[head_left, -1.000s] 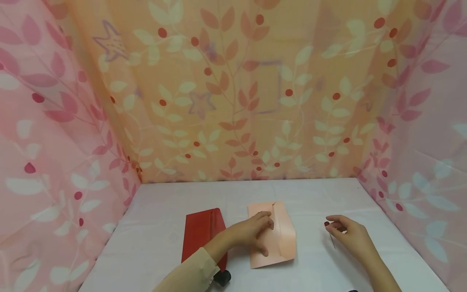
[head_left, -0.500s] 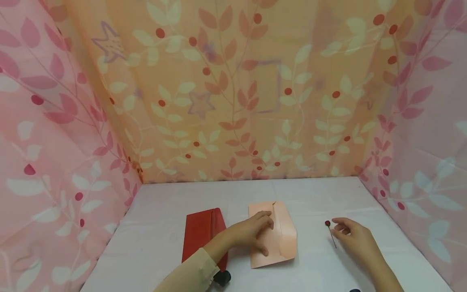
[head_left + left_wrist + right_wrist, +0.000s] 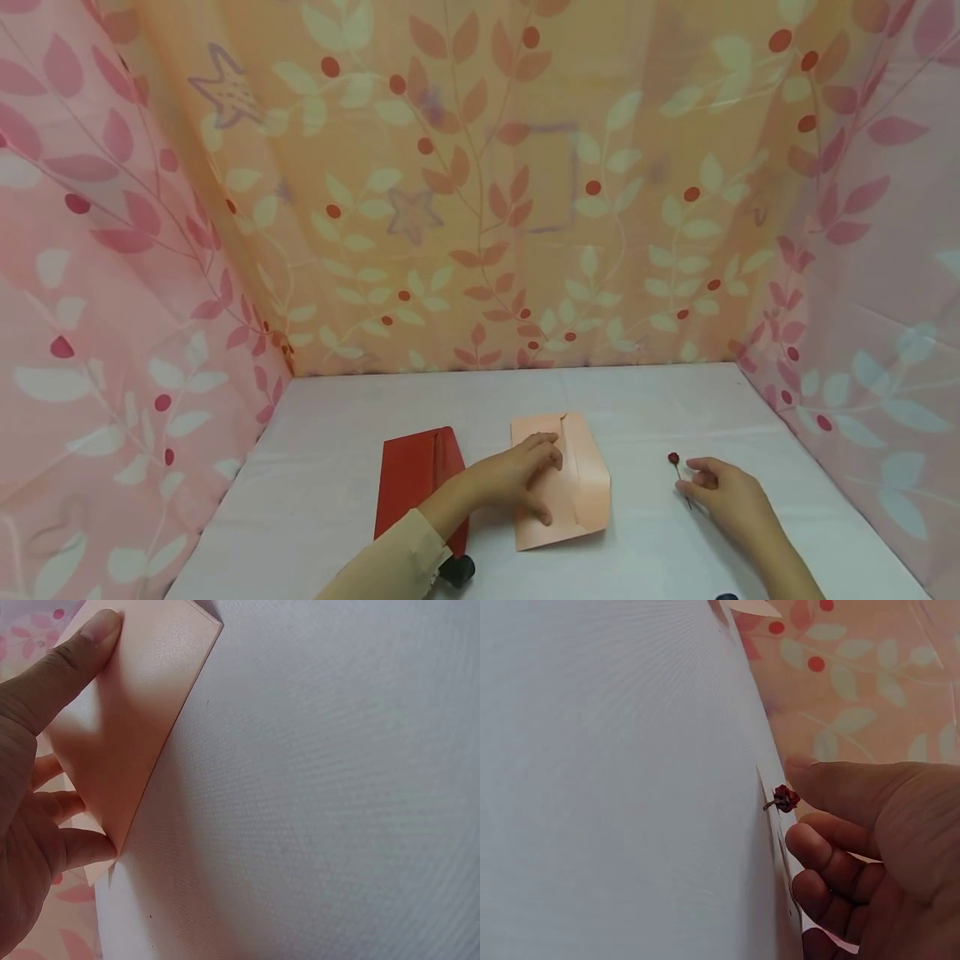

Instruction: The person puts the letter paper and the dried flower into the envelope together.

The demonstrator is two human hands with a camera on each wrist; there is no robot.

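My left hand (image 3: 517, 475) rests with spread fingers on a peach paper envelope (image 3: 592, 487) lying on the white table, its flap side up. In the left wrist view, the thumb lies across the envelope (image 3: 150, 682) and a fingertip touches its edge. On the right, a small dark red flower (image 3: 673, 458) with a thin stem lies on the table. Beside it is my right hand (image 3: 727, 496), its thumb tip close to the stem; whether they touch I cannot tell. The right wrist view has the flower (image 3: 786, 799) near the thumb and loosely bent fingers, not pinched.
A red envelope (image 3: 408, 479) lies left of the peach one, partly covered by my left forearm. A black cylindrical object (image 3: 459, 571) sits by the sleeve. Another dark thing (image 3: 727, 597) barely shows at the bottom edge. Patterned curtains (image 3: 480, 183) enclose the table's back and sides.
My right hand has let go of the flower, drawn back to the right, then shifted slightly down along the stem. My left hand and both envelopes stay put.
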